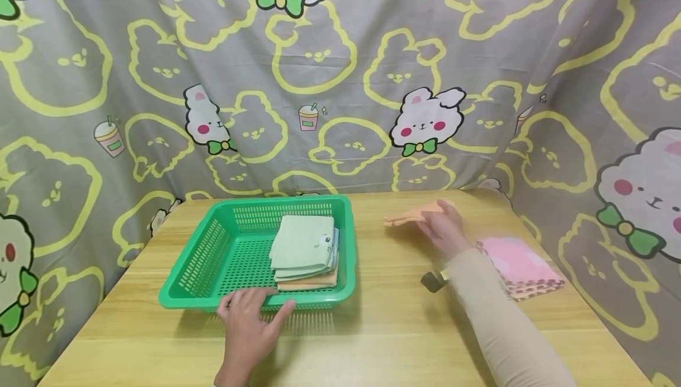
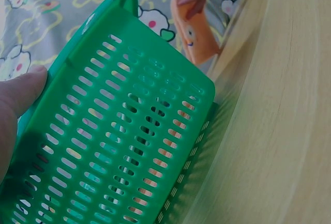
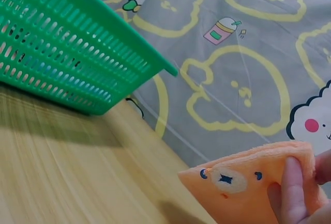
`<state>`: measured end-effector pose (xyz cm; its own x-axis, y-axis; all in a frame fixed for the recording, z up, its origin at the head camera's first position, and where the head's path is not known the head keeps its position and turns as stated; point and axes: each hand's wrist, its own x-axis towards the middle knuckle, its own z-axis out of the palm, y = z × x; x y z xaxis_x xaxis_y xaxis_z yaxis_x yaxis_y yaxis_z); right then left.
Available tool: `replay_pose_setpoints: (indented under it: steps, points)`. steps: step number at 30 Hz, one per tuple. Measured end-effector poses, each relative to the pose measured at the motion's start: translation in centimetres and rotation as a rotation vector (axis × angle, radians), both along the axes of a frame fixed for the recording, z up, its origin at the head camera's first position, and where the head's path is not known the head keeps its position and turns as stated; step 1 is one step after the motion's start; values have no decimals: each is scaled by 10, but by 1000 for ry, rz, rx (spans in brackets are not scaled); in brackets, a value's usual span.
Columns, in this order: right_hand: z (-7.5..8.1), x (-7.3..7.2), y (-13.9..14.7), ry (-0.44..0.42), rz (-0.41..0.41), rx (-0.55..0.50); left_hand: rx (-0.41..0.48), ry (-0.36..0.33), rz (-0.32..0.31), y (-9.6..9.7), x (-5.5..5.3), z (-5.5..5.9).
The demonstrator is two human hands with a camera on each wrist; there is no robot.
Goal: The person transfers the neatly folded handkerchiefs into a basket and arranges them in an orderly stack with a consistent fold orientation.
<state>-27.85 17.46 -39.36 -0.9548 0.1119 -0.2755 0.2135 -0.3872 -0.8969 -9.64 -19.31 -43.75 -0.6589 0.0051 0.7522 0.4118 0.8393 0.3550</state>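
Observation:
My left hand (image 1: 250, 323) holds the near rim of a green plastic basket (image 1: 204, 302), with the thumb on the outside in the head view. Inside the basket, on its right side, lies a stack of folded towels (image 1: 303, 244); a pale green one with a small face tops it, and an orange edge shows low down. To the right of the basket, my right hand (image 1: 446, 227) pinches a folded orange towel (image 1: 409, 215) by its edge. The right wrist view shows an embroidered face on this orange towel (image 3: 243, 188), which is held above the table.
A folded pink towel (image 1: 518, 263) with a scalloped edge lies on the wooden table (image 1: 393, 328), right of my right forearm. A black strap piece (image 1: 433, 281) sticks out at my right wrist. A grey patterned curtain (image 1: 340, 80) hangs behind the table and at both sides.

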Motion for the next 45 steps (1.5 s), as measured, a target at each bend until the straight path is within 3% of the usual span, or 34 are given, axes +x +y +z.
replay_pose_setpoints:
  steps: [17,39,45]
  points:
    - [11,1,-10,35,-11,3,-1,23,-5,0,0,0]
    - [15,-1,-17,76,-45,54,-3,2,1,-1,1,-2]
    - [22,-3,-20,86,-49,29,-16,3,0,-2,0,-1]
